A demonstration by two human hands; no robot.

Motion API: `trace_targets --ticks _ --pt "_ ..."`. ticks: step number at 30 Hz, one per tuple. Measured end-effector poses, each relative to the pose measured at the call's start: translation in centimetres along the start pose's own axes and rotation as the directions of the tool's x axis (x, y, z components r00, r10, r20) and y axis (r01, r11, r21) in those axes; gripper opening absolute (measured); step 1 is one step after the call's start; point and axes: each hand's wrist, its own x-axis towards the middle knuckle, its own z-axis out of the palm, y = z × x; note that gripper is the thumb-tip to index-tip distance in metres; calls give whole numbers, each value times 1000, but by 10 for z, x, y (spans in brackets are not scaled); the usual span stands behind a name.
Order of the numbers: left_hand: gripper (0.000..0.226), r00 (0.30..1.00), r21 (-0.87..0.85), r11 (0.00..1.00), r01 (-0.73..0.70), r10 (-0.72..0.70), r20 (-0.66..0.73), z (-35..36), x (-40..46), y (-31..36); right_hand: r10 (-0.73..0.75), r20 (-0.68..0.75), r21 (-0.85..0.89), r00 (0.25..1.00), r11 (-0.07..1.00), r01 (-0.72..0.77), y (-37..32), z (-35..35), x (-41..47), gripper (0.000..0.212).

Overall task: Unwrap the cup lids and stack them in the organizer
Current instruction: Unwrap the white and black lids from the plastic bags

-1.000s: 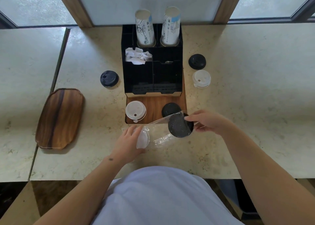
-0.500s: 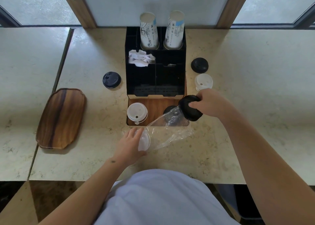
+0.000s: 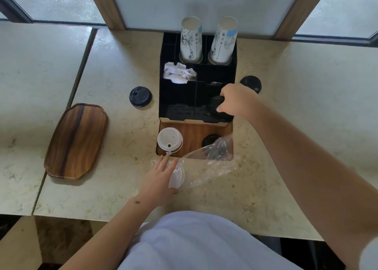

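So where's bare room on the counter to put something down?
Widest bare counter lies right of the organizer, beyond the loose black lid. A smaller patch lies between the wooden tray and left hand. Crowded: before the organizer, with wrapper and white lid.

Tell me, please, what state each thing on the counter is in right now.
Right hand: grips the black lid, tilted at the organizer's front right corner.
Left hand: fingers flat on the wrapped white lid.
Plastic wrap: open and crumpled.
Paper cups: upside down in the organizer.
Loose white lid: unwrapped, on the wooden base.
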Motion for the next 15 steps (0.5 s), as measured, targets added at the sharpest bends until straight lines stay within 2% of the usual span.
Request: trace_targets --ticks 2,6,10,15 --pt "110 1000 -2 1000 -2 2 -12 2 1 0 -34 -87 15 996 999 35 -7 10 9 30" --pt "111 1000 -33 999 -12 11 -27 5 2 0 -91 -241 56 966 993 107 -8 49 20 51" --pt "111 999 -45 999 -24 22 -45 7 2 -3 -97 -369 27 924 993 115 1 90 22 49" --pt "106 998 -61 998 -25 21 -67 7 0 -2 -91 -382 48 920 992 117 3 115 19 49"
